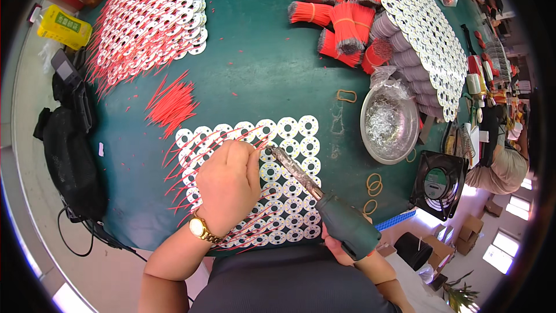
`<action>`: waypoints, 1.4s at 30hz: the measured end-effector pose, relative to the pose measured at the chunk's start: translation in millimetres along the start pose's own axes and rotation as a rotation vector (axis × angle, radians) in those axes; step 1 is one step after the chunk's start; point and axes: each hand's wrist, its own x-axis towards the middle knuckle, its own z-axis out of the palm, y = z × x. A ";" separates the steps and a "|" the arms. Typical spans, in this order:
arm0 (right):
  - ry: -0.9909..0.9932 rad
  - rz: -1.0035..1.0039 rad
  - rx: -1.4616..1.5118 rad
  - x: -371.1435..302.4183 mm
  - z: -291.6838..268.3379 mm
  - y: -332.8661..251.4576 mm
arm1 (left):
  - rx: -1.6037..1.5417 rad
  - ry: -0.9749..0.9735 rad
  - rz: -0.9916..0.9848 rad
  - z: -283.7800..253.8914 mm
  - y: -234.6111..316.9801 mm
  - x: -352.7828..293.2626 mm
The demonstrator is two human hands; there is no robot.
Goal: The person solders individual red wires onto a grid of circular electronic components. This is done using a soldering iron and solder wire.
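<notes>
My right hand (339,248) is closed round the dark green handle of a soldering iron (347,226). The iron's tarnished barrel slants up and left, its tip close to my left fingertips. Wearing a gold watch (202,229), my left hand (229,179) is pinched over the panel, with a thin red wire at its fingertips; the grip itself is partly hidden. Beneath it lies a panel of round white circuit boards (294,204), each with a central hole. Red wires extend leftward from many of the boards, while several columns on the right are bare of wires.
Loose red wires (172,104) lie beyond the panel. Wired panels (153,20) are stacked far left; bundled red wires (350,23) and stacked panels (431,40) far right. A metal bowl (365,124), rubber bands (374,184) and a black fan (440,184) stand right. A black bag (72,162) sits left.
</notes>
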 end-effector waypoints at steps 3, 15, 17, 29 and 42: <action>-0.036 -0.029 -0.072 2.2 -3.7 -2.1 | -0.002 -0.003 -0.001 0.0 -0.2 0.2; 0.013 -0.110 -0.059 5.6 -8.2 -12.0 | 0.011 0.010 0.013 -0.4 -2.6 -1.6; 0.043 0.031 0.088 -4.0 -4.8 -14.5 | -0.012 0.004 0.009 -2.0 -1.8 -1.0; -0.001 -0.055 -0.120 -25.8 -2.6 10.2 | -0.092 -0.169 -0.021 -15.2 4.0 -0.5; -0.023 -0.087 -0.172 -21.1 -2.6 9.2 | -0.065 -0.130 -0.010 -10.5 3.1 -0.4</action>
